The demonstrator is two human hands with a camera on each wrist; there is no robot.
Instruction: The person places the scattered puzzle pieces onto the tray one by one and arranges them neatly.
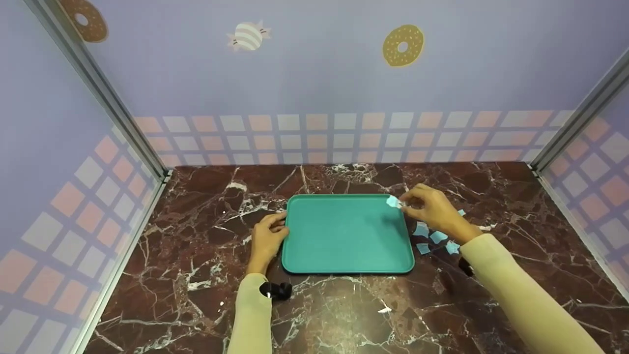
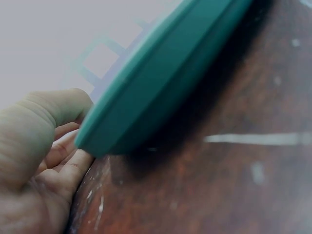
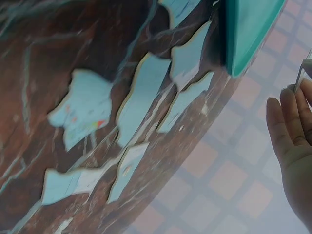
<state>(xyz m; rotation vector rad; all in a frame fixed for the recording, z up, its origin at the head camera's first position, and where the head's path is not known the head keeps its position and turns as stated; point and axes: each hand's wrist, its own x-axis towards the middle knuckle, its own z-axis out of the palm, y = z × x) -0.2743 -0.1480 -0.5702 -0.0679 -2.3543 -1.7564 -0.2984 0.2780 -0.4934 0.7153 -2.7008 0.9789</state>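
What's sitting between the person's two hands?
In the head view: the teal tray, which the left hand holds, and the blue piece the right hand pinches.

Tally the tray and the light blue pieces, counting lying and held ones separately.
Teal tray: 1
Light blue pieces on the table, visible: 7
Light blue piece held by the right hand: 1
Total visible: 9

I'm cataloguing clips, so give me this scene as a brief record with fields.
Left hand: at the left edge of the teal tray
Right hand: pinches a light-blue piece near the tray's far right corner
Loose pieces: several, light blue, irregular, right of the tray
Tabletop: dark red-brown, pale veins
Back wall: lilac, with doughnut and sweet pictures
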